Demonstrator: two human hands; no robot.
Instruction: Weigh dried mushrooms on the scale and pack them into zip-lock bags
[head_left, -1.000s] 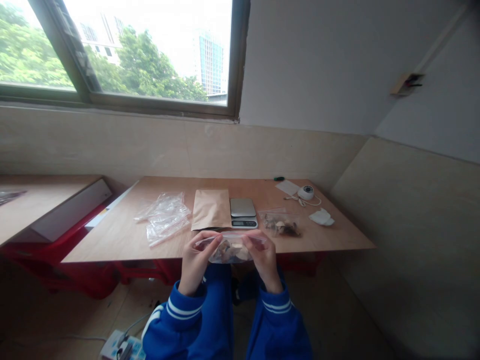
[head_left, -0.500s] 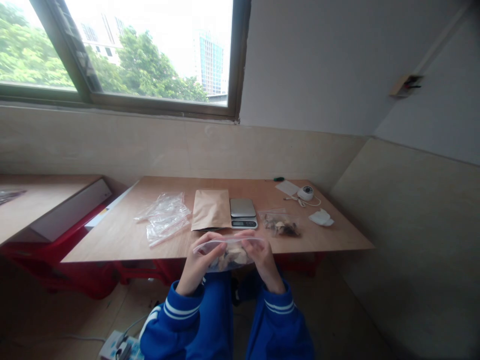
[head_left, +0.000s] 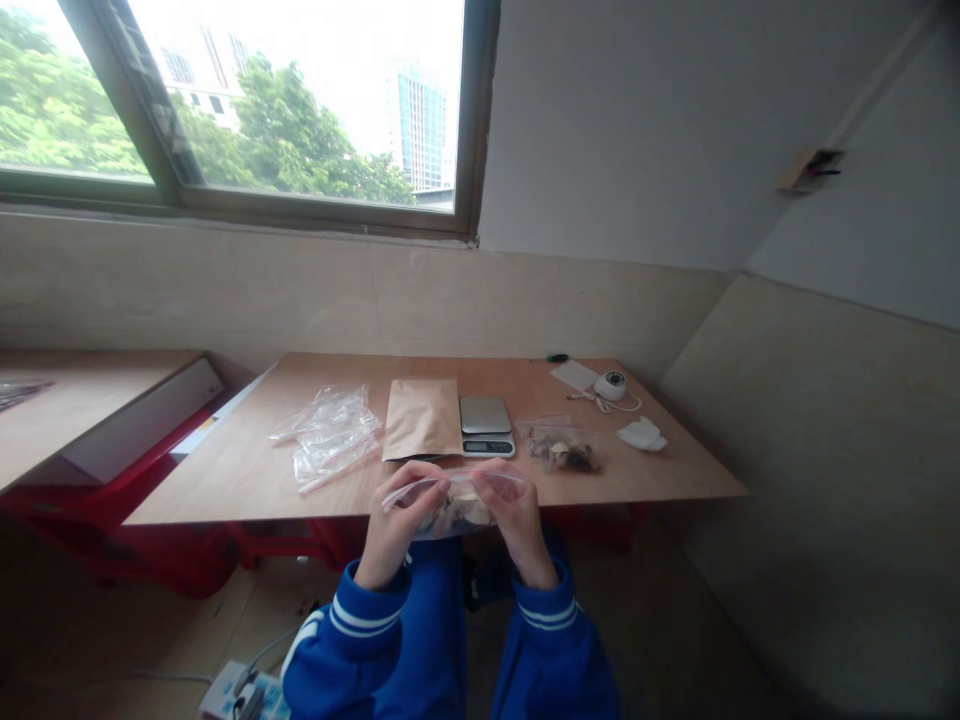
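Head view: left fingers and right fingers pinch the clear bag along its top.

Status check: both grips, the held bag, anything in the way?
Left grip, right grip: pinching clear bag at top edge. Pale and darker pieces inside; seal state unclear. Nothing seen blocking; scale just beyond.

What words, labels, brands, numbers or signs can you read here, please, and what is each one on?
No text can be read.
Scale: marks on its front panel, too small and blurred to read.
Held zip bag: no lettering can be made out.
Brown paper bag: no print shows.
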